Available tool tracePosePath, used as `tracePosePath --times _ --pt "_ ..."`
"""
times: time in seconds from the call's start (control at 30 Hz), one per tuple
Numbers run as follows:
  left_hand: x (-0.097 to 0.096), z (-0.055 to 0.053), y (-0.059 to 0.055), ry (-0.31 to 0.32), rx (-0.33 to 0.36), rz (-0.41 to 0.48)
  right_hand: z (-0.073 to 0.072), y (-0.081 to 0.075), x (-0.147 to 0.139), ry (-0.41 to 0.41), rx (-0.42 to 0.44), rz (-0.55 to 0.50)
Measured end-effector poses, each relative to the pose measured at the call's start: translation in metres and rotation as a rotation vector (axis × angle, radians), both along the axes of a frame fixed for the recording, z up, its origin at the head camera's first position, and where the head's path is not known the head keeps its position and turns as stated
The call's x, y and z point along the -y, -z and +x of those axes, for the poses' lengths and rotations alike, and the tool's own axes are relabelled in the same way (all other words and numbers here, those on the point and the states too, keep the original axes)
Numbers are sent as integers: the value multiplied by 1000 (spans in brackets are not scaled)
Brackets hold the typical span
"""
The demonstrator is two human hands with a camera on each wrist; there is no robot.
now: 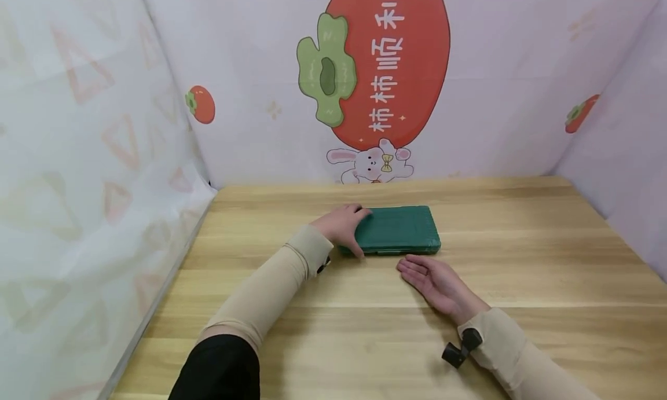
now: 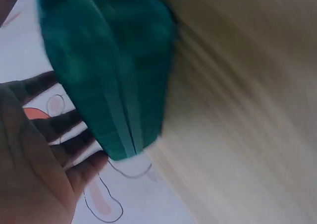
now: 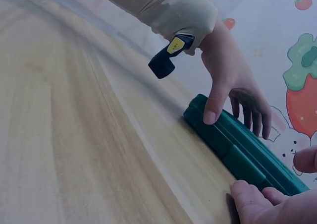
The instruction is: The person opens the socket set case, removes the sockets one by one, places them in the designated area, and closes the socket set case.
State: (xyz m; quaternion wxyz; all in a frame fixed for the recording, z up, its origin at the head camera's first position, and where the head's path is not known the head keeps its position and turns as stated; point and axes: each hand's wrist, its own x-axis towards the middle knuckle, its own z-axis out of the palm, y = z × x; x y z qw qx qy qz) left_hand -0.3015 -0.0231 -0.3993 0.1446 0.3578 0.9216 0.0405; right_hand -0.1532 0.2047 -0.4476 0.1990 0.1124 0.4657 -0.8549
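Observation:
A flat dark-green case (image 1: pixel 400 229) lies on the table, its long side facing me. My left hand (image 1: pixel 341 226) grips the case's left end, thumb at the near side and fingers reaching over to the far side. Seen from the left wrist, those fingers (image 2: pixel 86 169) lie along the case (image 2: pixel 111 85), which is blurred. My right hand (image 1: pixel 440 287) is at the near side, palm turned inward and fingers fairly straight. In the right wrist view its fingertips (image 3: pixel 242 189) are right by the front edge, close to a latch (image 3: pixel 242 164).
The wooden table (image 1: pixel 354 342) carries the case towards its back edge. Behind stands a white backdrop (image 1: pixel 250 139) printed with persimmons and a rabbit. White cloth (image 1: pixel 94 215) hangs along the left side, and more cloth closes off the right. Small black devices (image 1: pixel 461 348) sit at the wrists.

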Motion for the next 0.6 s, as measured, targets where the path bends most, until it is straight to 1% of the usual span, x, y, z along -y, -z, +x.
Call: tracePosePath --times 0.07,0.17,0.33,0.47,0.53,0.6 --pt "2 -2 5 -9 9 -9 -1 2 1 -5 10 -18" --pt "2 -4 6 -17 18 10 -4 3 3 11 17 -25" --pt "-2 -8 0 -21 76 63 -8 4 4 26 26 -29" --pt "-2 -11 -3 -58 118 65 -12 7 7 6 13 -75" --pt "-2 -13 -5 -69 129 64 -15 9 9 14 10 -95" --pt "-3 -14 -7 -66 139 68 -17 10 11 34 16 -113"
